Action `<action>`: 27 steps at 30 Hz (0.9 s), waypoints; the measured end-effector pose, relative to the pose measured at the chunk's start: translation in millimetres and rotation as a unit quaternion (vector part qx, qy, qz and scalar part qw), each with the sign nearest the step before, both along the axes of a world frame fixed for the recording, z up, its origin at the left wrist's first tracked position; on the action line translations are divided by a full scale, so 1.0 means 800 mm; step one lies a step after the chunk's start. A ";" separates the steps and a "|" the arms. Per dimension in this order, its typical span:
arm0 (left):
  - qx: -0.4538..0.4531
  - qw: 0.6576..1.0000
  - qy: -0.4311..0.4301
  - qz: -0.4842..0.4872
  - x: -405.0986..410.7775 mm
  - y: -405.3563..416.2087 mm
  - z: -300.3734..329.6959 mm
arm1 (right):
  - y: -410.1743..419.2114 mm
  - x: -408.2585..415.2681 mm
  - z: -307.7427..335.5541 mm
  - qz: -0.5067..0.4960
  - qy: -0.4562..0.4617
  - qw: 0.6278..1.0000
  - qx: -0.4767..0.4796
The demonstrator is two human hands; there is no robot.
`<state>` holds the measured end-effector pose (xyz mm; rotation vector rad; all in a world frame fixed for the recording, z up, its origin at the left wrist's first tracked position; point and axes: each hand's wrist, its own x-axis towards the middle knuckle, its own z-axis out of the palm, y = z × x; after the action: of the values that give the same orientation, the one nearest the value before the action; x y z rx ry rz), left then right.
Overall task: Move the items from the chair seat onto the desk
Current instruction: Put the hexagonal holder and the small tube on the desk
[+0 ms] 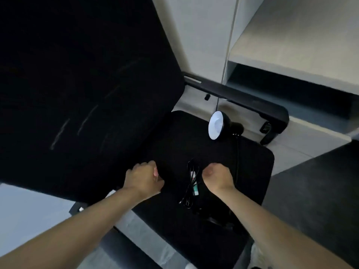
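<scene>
A black chair seat [174, 144] fills the middle of the view. A black desk lamp [216, 125] with a white inner shade lies at the seat's far edge, and its thin stem [237, 162] runs toward me along the right side. A bundle of black cables [192, 183] with small white and green tags lies mid-seat. My left hand [143, 179] hovers just left of the cables, fingers curled into a fist. My right hand [217, 176] hangs just right of the cables, fingers bent under. I see nothing in either hand.
The chair's tall black backrest [77, 84] blocks the left side. A black armrest [252, 107] crosses behind the seat. A pale shelf or desk surface [301, 45] sits at the upper right, and a dark grey surface [320, 200] lies at the right.
</scene>
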<state>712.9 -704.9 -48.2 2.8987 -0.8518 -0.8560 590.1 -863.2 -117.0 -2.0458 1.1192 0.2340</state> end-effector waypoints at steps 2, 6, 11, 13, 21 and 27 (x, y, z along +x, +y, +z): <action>0.040 0.998 -0.025 -0.033 0.002 0.015 -0.014 | 0.001 0.009 -0.015 0.011 0.036 0.999 -0.027; 0.075 0.995 -0.002 -0.068 0.004 0.035 -0.049 | 0.008 0.024 -0.041 0.055 0.109 0.990 -0.068; 0.042 0.998 0.016 -0.052 -0.002 0.039 -0.085 | 0.008 0.034 -0.071 0.073 0.141 0.987 -0.036; 0.038 0.997 0.003 -0.060 -0.002 0.037 -0.091 | 0.006 0.039 -0.079 0.072 0.143 0.987 -0.017; -0.049 0.984 -0.114 -0.126 0.027 0.006 -0.098 | 0.017 0.062 -0.088 0.080 0.157 0.984 0.002; -0.069 0.978 -0.137 -0.139 0.037 -0.010 -0.106 | 0.031 0.076 -0.095 0.106 0.174 0.979 -0.006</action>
<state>742.7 -712.5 -132.6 2.8556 -1.3050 -0.3850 650.5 -838.5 -193.0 -2.1897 1.1029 0.7168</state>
